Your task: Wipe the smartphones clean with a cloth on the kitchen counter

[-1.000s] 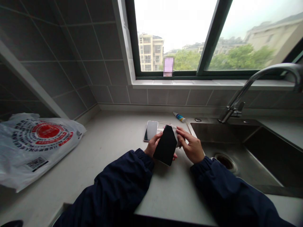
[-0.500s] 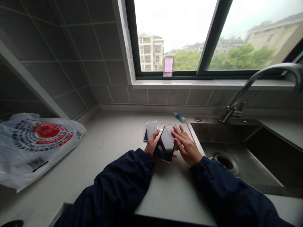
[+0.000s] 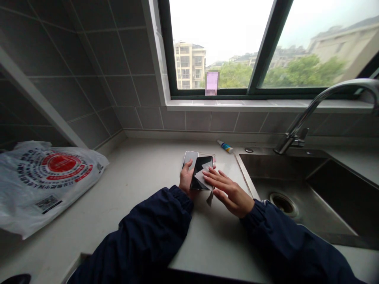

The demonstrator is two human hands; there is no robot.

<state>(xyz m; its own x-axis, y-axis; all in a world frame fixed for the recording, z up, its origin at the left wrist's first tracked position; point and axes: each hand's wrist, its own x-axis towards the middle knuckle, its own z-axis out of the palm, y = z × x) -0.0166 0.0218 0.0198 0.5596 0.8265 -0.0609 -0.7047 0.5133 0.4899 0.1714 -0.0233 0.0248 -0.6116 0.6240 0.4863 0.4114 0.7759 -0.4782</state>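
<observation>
1. Two phones sit together near the middle of the surface [image 3: 142, 177]: the black phone [image 3: 204, 165] lies over the lower phone [image 3: 190, 157], which shows only at its far end. Whether they touch is hidden.
2. The newest change is in the black phone: it was tilted up between both hands half a second ago, and now it lies low and nearly flat, its dark face upward. A white sheet [image 3: 203, 177] now crosses that face, with a strip hanging past the near edge.
3. The left hand [image 3: 187, 178] has its grip clamped on the black phone's side, with the thumb curled over the edge.
4. The right hand [image 3: 231, 193] has its grip apart, not clamped: its long, straight fingers lie across the sheet.
5. To the right is a steel sink [image 3: 281, 167], with its drain [image 3: 282, 204] showing. To the left lies a plastic bag [image 3: 44, 185] printed in red; its contents cannot be told.
6. A small tube [image 3: 225, 146] lies beyond the phones, near the sink's rim and the faucet [image 3: 296, 134].
</observation>
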